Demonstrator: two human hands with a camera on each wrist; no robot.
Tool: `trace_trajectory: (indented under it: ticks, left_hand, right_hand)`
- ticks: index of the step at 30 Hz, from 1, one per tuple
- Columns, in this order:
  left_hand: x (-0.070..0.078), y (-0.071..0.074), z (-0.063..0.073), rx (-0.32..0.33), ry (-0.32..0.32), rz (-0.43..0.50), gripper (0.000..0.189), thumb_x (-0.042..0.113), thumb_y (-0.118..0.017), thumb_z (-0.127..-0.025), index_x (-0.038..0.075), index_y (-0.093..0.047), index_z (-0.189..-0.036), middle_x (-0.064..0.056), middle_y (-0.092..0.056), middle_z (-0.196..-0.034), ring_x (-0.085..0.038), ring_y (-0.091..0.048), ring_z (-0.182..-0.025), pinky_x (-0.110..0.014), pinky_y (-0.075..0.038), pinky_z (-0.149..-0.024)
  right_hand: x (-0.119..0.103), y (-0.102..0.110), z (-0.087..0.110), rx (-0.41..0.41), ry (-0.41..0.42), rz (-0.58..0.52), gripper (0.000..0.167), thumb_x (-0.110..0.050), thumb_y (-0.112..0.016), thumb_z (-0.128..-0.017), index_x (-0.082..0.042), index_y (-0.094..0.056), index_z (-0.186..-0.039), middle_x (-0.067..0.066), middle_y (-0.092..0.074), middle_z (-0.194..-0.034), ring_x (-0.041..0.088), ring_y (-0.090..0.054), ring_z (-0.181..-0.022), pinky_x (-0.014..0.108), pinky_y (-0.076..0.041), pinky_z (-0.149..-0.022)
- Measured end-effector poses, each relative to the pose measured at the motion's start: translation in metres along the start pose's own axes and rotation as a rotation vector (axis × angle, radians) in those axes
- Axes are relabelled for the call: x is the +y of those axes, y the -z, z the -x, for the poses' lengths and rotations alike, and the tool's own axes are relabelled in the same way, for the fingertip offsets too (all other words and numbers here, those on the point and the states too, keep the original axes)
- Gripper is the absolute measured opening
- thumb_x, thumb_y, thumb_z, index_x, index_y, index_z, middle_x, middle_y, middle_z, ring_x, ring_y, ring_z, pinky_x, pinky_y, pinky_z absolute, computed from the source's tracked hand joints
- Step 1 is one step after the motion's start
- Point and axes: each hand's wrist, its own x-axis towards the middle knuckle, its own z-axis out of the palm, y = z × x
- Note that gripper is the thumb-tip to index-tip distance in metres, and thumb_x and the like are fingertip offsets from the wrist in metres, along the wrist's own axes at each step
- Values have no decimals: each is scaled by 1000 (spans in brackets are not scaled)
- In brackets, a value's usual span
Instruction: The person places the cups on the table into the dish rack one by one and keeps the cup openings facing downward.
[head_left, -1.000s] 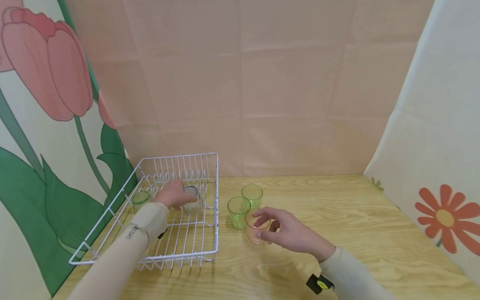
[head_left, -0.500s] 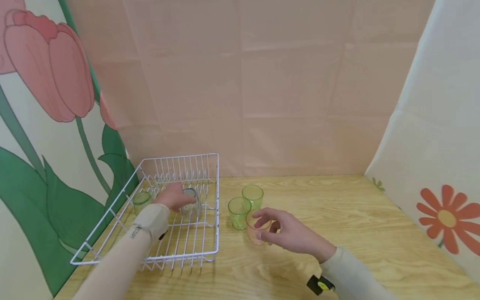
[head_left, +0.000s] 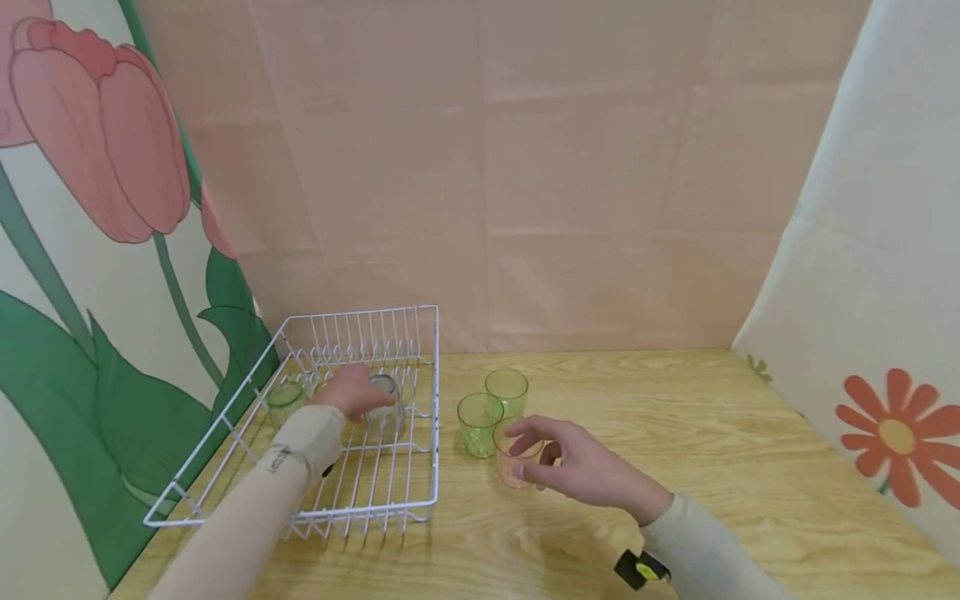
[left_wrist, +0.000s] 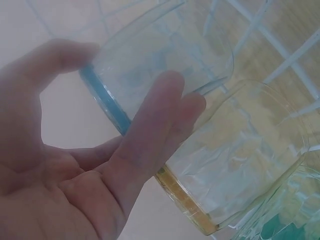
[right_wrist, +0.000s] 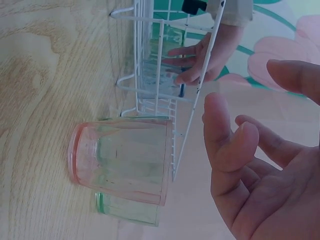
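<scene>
In the left wrist view my left hand [left_wrist: 70,185] holds a blue-tinted glass [left_wrist: 150,55] between thumb and fingers, near its thick base. The glass stands upside down in the white wire dish rack [head_left: 434,442]. Right beside it is a yellow-tinted glass [left_wrist: 235,155], mostly hidden by my hand in the head view. A green glass [head_left: 285,402] sits at the rack's left side. My right hand [head_left: 581,462] hovers over a pink glass [right_wrist: 122,160] upright on the table. Its fingers are loosely bent and apart from the glass in the right wrist view.
Two green glasses, a nearer one [head_left: 477,429] and a farther one [head_left: 507,388], stand upright on the wooden table [head_left: 675,417] close to the pink glass. The rack's right rail rises between them and my left hand. A pink sheet [head_left: 600,208] hangs behind the table.
My left hand stays at the blue glass, with only slight shifts of hand and glass. The right hand keeps its place over the pink glass.
</scene>
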Motion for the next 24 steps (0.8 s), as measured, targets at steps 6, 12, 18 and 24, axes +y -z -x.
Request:
trace_trajectory:
  ticks: [6,12,18,24]
  left_hand:
    - [4,1,2,6,-2,-9,35,31,-75,-83,3,-56,-89,-13,-60,-89,-30,-68,-70,-36,-57,-61]
    - [5,2,1,-6,13,-17,40,32,-75,-85,-1,-58,-100,-15,-61,-95,-30,-67,-70,-36,-56,-60]
    - [5,2,4,-29,11,20,51,27,-75,-86,-8,-56,-118,-23,-62,-110,-31,-67,-71,-40,-58,-67]
    - [7,7,7,-39,-35,27,66,29,-74,-88,-13,-47,-131,-33,-54,-129,-32,-68,-76,-38,-59,-66]
  right_hand:
    - [0,-1,-1,-5,14,7,40,-23,-67,-97,-9,-58,-132,18,-65,-118,19,-67,-77,32,-58,-66]
    - [-1,-1,-1,-2,17,5,39,-23,-67,-96,-8,-59,-131,18,-65,-118,19,-66,-76,34,-58,-66]
    - [1,-2,0,-5,8,-2,38,-23,-67,-97,-9,-59,-130,15,-65,-117,20,-67,-76,36,-58,-66]
    - [2,0,0,-1,17,0,37,-23,-67,-97,-9,-60,-130,14,-66,-116,18,-66,-76,33,-57,-65]
